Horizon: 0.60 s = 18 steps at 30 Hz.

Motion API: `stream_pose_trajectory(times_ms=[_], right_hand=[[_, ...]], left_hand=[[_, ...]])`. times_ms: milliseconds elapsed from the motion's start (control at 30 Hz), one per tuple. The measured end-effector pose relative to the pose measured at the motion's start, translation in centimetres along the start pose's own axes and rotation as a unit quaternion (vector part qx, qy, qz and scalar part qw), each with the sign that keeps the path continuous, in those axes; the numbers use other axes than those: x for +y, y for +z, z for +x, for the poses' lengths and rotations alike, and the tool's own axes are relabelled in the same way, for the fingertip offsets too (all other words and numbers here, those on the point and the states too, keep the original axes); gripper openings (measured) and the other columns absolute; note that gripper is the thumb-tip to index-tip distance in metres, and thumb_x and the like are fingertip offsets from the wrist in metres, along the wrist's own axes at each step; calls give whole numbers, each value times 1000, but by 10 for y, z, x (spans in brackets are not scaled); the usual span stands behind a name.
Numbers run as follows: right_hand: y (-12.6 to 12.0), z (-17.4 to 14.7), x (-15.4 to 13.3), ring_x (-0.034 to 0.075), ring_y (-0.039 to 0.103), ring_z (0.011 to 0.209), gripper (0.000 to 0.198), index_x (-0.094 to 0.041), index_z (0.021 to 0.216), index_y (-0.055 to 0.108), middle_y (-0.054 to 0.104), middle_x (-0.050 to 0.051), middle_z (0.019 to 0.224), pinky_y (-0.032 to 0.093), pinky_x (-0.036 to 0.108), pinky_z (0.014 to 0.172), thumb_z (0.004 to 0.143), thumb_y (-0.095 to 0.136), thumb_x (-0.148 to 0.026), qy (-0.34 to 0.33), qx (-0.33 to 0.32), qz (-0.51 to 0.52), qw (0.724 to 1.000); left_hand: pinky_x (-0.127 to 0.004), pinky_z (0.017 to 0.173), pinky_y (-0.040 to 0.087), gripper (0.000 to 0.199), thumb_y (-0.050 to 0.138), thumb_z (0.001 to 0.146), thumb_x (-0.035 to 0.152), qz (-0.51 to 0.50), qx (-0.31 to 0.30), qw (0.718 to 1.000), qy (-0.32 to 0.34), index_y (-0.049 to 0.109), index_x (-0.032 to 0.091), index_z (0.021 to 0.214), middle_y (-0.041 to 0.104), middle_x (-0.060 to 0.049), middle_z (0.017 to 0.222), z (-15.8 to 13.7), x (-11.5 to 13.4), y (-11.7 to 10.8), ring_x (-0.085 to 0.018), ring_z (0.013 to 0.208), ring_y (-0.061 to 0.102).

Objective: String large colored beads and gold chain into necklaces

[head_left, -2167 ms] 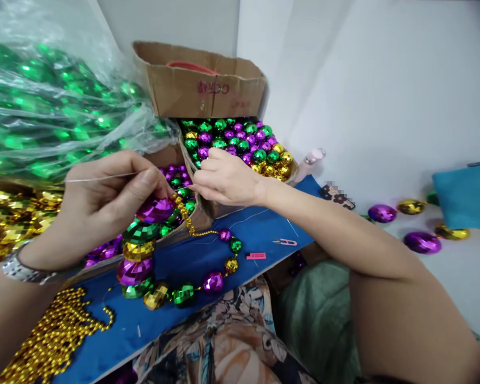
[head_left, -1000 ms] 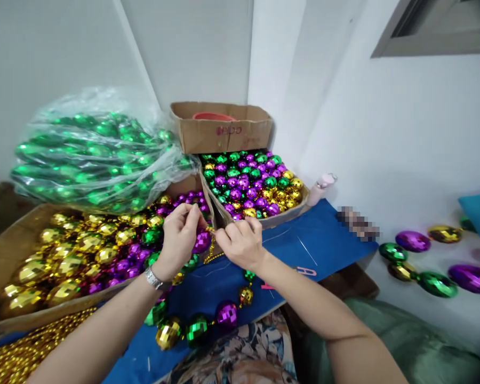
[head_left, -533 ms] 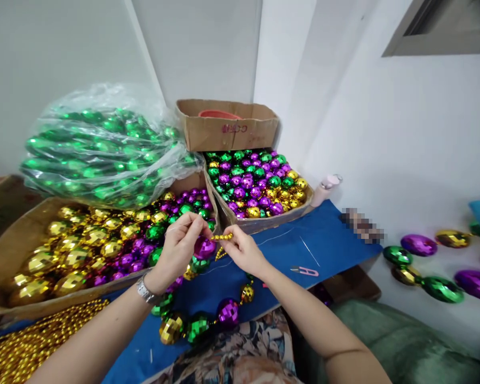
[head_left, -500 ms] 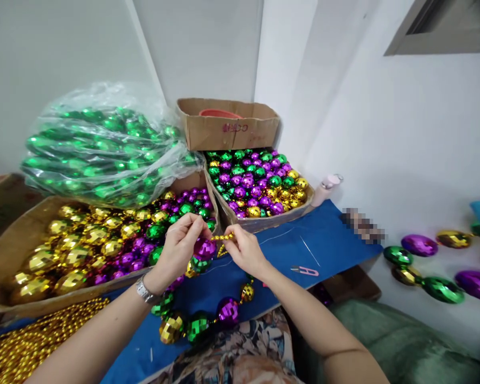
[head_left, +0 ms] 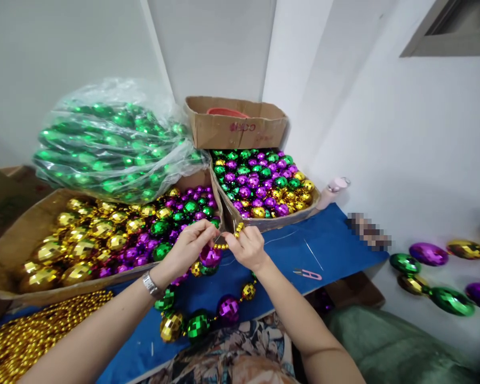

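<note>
My right hand (head_left: 248, 248) is closed on a short strand of small gold beads (head_left: 221, 246), whose end curls up past the fingers. Close beside it, the fingertips of my left hand (head_left: 200, 241) are pinched on what looks like a thin thread, largely hidden by the fingers. Directly below both hands, a bead garland of large faceted balls lies on the blue tabletop, with a purple ball (head_left: 228, 308), a green ball (head_left: 199, 325) and a gold ball (head_left: 172, 326) along its curve.
Cardboard boxes of faceted balls (head_left: 104, 229) (head_left: 260, 181) stand behind my hands, with a plastic bag of green balls (head_left: 116, 144) on the left one. Gold bead strands (head_left: 52, 336) lie at left. Pink thread snips (head_left: 309, 274), a needle (head_left: 313, 254) and a pink bottle (head_left: 333, 193) are at right.
My right hand has turned upward, and the gold beads now bend around its fingers instead of lying straight between the hands. My left fingertips are lower, close to the right thumb.
</note>
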State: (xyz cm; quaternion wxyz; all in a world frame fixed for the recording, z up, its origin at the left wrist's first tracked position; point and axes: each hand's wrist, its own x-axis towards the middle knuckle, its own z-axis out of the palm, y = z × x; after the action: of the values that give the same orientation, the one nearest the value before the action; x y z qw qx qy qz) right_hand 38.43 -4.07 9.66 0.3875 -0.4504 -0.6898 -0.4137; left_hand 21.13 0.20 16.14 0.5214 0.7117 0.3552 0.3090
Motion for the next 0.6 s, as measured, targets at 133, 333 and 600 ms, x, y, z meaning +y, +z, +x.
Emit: stream_pose_trajectory(times_ms=[133, 333, 600], right_hand=[[2, -3, -4, 14, 45, 59, 10, -23, 84, 57, 49, -3, 54, 31, 30, 58, 86, 66, -21, 13, -2, 29, 999], [-26, -27, -24, 21, 58, 104, 33, -17, 123, 55, 64, 12, 115, 47, 37, 89, 90, 53, -14, 187, -111, 217, 952], [-79, -108, -78, 23, 63, 102, 47, -18, 140, 45, 65, 13, 116, 52, 35, 87, 94, 49, -26, 294, -336, 278, 851]], left_hand=[[-22, 52, 33, 36, 55, 86, 46, 3, -35, 999, 2, 54, 17, 66, 48, 3, 60, 1, -2, 6, -10, 56, 40], [-24, 59, 36, 30, 51, 91, 38, -7, 40, 998, 44, 55, 17, 70, 53, 1, 67, -4, -8, 12, -12, 63, 45], [-25, 59, 38, 28, 45, 94, 36, 16, -1, 999, 33, 52, 17, 74, 51, 0, 69, -42, -69, 41, -12, 62, 44]])
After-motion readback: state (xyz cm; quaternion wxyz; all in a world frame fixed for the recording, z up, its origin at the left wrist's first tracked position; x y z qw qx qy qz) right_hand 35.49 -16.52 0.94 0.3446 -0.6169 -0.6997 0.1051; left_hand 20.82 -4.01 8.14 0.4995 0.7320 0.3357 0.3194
